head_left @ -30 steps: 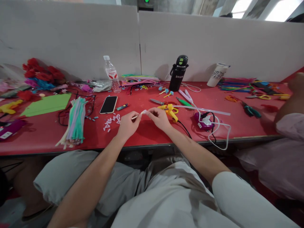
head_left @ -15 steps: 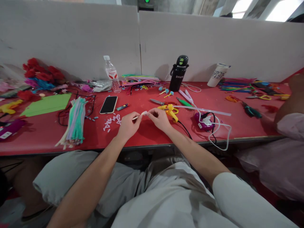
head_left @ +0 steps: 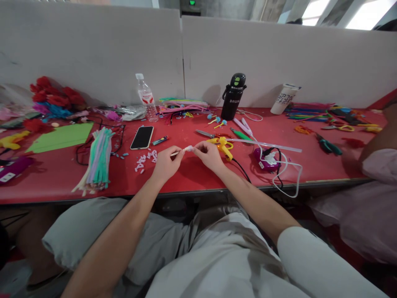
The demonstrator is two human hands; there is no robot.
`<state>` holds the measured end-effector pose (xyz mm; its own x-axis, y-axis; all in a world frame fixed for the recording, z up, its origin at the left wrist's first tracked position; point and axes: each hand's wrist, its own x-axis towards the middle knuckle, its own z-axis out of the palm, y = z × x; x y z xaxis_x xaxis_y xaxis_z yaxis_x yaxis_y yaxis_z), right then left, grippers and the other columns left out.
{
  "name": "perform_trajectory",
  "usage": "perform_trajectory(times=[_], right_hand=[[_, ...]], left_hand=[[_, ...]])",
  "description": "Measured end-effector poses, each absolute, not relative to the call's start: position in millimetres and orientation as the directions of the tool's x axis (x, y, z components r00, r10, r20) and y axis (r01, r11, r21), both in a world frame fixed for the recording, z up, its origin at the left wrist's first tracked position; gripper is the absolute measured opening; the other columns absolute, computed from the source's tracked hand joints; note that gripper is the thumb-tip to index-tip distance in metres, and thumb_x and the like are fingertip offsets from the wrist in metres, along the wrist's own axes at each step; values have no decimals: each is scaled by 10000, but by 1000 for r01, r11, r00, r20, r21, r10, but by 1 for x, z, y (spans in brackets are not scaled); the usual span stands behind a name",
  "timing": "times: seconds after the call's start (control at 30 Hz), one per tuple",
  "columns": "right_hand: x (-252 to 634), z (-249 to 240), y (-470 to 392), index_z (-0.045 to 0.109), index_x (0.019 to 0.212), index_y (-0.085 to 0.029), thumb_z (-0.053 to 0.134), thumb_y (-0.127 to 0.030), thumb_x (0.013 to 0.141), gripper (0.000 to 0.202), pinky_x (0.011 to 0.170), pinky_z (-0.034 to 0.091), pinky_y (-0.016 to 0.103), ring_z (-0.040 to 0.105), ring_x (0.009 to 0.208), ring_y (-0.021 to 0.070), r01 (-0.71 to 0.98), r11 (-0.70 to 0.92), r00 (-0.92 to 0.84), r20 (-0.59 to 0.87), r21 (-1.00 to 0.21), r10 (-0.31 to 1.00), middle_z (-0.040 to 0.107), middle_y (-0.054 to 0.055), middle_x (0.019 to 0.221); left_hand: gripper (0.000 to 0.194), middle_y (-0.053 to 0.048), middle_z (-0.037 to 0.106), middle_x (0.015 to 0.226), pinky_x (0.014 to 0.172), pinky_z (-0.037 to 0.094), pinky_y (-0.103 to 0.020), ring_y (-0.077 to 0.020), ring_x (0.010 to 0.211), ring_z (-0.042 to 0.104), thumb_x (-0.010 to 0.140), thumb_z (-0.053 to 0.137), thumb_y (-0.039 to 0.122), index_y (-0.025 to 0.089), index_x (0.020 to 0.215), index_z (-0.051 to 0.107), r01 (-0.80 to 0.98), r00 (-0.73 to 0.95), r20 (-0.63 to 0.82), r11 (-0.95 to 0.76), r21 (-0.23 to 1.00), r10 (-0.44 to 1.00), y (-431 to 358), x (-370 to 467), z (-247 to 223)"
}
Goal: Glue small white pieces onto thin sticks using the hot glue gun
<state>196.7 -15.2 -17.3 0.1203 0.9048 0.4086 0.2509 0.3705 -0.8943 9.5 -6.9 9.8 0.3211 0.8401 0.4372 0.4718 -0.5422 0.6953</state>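
My left hand [head_left: 167, 164] is closed in a pinch around a thin pale stick [head_left: 175, 153], one end of which pokes out past the fingers. At the stick's other end, between my two hands, is a small whitish-pink piece [head_left: 188, 148]. The fingertips of my right hand [head_left: 210, 155] are closed on the right side of that piece. Small lilac bits [head_left: 143, 160] lie scattered on the table left of my left hand. Just right of my right hand lies a yellow glue gun [head_left: 223, 145], near scissors [head_left: 208, 134] with red handles.
On the red table [head_left: 198, 178] are a phone [head_left: 142, 137], a small tube [head_left: 160, 140], a pipe-cleaner bundle [head_left: 101, 159] and a purple power strip [head_left: 266, 159] with cables. A water bottle [head_left: 147, 99], black flask [head_left: 233, 98] and white cup [head_left: 283, 99] stand behind. Another person's arm [head_left: 380, 128] is at right.
Both hands stay nearly in place. My left-hand fingers have shifted slightly left, and more of the whitish-pink piece shows between the hands.
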Motion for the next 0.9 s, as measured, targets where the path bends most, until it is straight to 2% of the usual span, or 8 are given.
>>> perform_trajectory(times=[0.17, 0.4, 0.9], right_hand=[[199, -15, -15, 641, 796, -187, 680, -434, 785, 251, 614, 479, 280, 567, 622, 132, 202, 355, 143, 387, -913, 911, 652, 18, 721], [197, -17, -13, 692, 894, -200, 724, -435, 742, 281, 723, 550, 325, 660, 736, 171, 64, 334, 69, 338, -940, 938, 721, 43, 841], [198, -15, -17, 706, 839, -183, 706, -413, 765, 241, 685, 518, 297, 653, 713, 162, 183, 370, 51, 385, -911, 922, 724, 44, 793]], left_hand=[[231, -18, 687, 755, 705, 484, -242, -135, 669, 608, 893, 567, 346, 158, 787, 648, 456, 313, 444, -542, 705, 840, -7, 9, 14], [249, -17, 667, 707, 657, 500, -246, -154, 670, 621, 886, 563, 389, 171, 808, 654, 423, 355, 392, -519, 743, 849, -3, 6, 12], [253, -15, 661, 708, 697, 499, -249, -142, 653, 598, 888, 567, 378, 169, 780, 659, 420, 403, 385, -542, 728, 830, -5, 7, 17]])
